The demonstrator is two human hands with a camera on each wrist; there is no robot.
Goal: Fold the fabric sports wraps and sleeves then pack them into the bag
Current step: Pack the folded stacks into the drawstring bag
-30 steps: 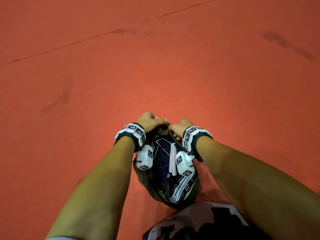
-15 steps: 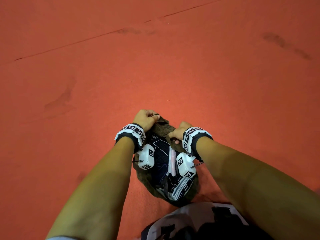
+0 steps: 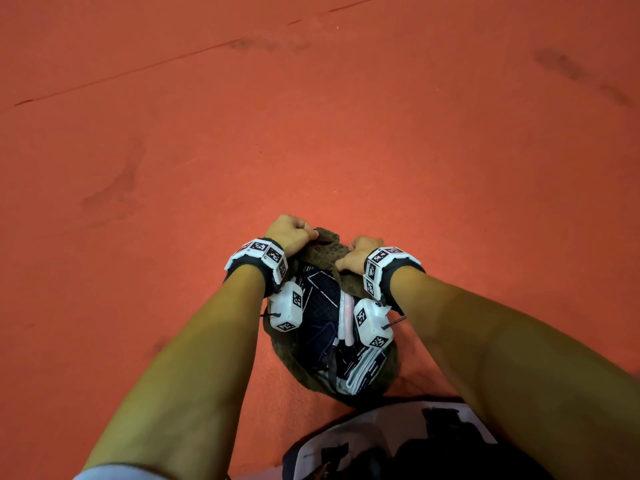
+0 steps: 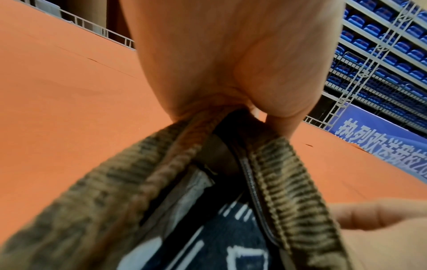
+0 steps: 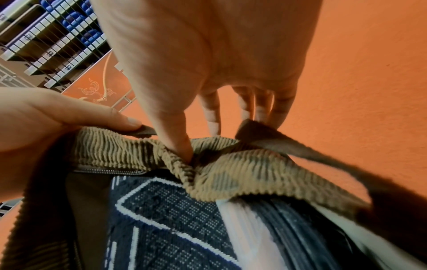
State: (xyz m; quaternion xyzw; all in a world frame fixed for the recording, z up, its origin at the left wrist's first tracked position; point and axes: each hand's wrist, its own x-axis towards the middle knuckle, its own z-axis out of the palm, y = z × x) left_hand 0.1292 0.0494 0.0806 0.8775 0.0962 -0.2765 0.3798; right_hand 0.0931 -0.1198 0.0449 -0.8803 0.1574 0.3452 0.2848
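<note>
A brown corduroy bag point(image 3: 325, 252) stands on the orange floor between my forearms, its mouth open toward me. Folded dark navy patterned wraps point(image 3: 320, 306) with white lines fill it, and a pink-white folded piece point(image 3: 346, 317) lies beside them. My left hand point(image 3: 289, 233) grips the far left end of the bag's rim point(image 4: 184, 131) in a fist. My right hand point(image 3: 358, 254) pinches the rim point(image 5: 208, 164) further right, thumb point(image 5: 180, 138) pressed into the corduroy. A dark zipper edge point(image 4: 254, 191) runs along the opening, and a brown strap point(image 5: 323, 155) trails off right.
Orange sports flooring point(image 3: 311, 116) spreads all around, with faint scuff marks and a seam line. My own clothing point(image 3: 398, 445) shows at the bottom edge. Blue stadium seats point(image 4: 392, 45) behind a white rail and a blue banner point(image 4: 381, 142) stand far off.
My hands, close together a second ago, have pulled apart: the left moved up and left along the rim, the right stayed near the middle. The bag's far end is stretched out.
</note>
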